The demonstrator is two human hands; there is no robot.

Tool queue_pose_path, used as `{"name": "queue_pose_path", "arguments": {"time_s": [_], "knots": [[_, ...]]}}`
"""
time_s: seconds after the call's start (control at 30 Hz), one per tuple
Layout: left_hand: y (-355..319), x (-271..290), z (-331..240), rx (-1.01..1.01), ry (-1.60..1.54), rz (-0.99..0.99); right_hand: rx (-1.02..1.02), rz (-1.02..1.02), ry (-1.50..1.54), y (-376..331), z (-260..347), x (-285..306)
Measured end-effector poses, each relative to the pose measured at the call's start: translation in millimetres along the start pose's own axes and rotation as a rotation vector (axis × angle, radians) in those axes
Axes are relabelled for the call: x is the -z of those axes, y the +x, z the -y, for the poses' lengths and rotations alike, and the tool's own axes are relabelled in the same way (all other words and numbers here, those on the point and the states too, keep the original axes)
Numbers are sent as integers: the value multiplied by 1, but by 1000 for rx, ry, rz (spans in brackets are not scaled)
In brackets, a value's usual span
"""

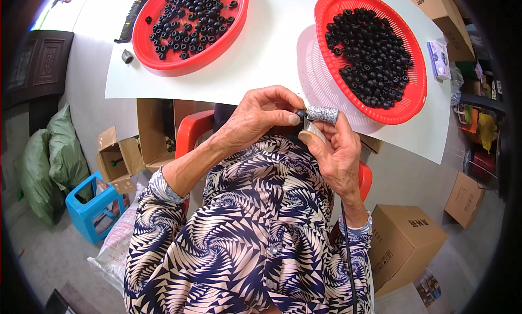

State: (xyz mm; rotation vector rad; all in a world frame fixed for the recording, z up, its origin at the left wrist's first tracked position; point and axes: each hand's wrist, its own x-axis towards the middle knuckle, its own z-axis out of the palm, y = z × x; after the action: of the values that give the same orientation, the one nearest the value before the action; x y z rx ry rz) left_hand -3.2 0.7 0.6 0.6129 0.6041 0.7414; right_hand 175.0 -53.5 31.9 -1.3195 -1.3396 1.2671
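Both hands meet just off the near edge of the white desk (261, 58), above the person's lap. The left hand (255, 118) has its grip pressed together, thumb and forefinger pinching a small black ring-shaped part (299, 114) at the fingertips. The right hand (337, 156) is closed around a short tool with a speckled grey wrapped handle (323, 114); its long axis lies roughly level, running left to right, parallel to the desk's near edge, with the working end pointing left toward the black part, which it touches or nearly touches. Whether the tip is inside the part cannot be told. A thin black cord (346, 248) runs down from the right wrist along the forearm. Near the desk's far left corner sits a shallow red tray (163, 61) holding scattered black parts, with a black comb-like strip (130, 17) at its left and a single small grey piece (127, 56) just beside its rim. Toward the right edge, a red perforated basket (405, 110) full of the same black parts rests tilted on a white perforated basket (321, 80). Below the desk are a red chair (190, 131), open cardboard boxes (122, 156) and a blue stool (89, 205) on the floor to the left, and a closed carton (405, 243) to the right.
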Motion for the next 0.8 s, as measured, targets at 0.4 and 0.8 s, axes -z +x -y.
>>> {"name": "queue_pose_path", "arguments": {"time_s": [0.4,0.8], "knots": [[0,-1,-1,-2,48,-7,46,7,-94,1,1,0],[0,0,0,2,43,-11,-7,22,-81,1,6,0]]}}
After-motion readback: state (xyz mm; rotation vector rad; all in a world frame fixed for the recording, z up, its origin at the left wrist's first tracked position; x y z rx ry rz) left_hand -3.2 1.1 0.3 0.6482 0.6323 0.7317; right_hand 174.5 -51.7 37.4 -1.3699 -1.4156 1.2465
